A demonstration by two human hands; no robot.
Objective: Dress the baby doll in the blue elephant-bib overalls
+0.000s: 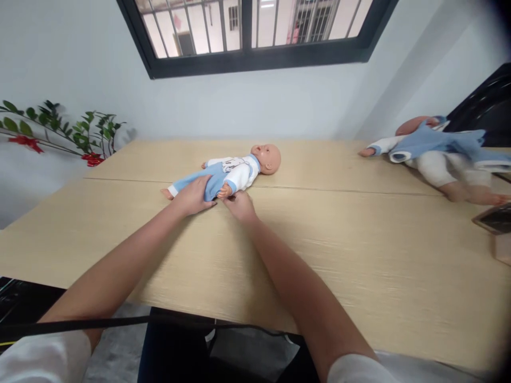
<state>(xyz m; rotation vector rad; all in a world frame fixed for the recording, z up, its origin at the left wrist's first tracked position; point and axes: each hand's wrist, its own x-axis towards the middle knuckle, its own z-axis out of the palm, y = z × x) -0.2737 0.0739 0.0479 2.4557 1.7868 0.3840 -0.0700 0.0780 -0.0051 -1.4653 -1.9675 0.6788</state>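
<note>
A baby doll (239, 171) in a white top and light blue trousers lies on its back on the wooden table (319, 239), its bald head to the right. My left hand (195, 196) grips the blue trousers at the doll's hip and leg, thumb at the near edge. Close beside the doll's near hand, my right hand (240, 205) has its fingers pinched at the near edge of the clothing; the fingertips are partly hidden under the doll's arm.
Another doll (435, 146) in blue and white clothes lies at the right, near a black object (487, 106). A dark flat item (495, 217) sits at the right edge. Leafy plants (80, 133) with red bows stand at the left, and a window is behind.
</note>
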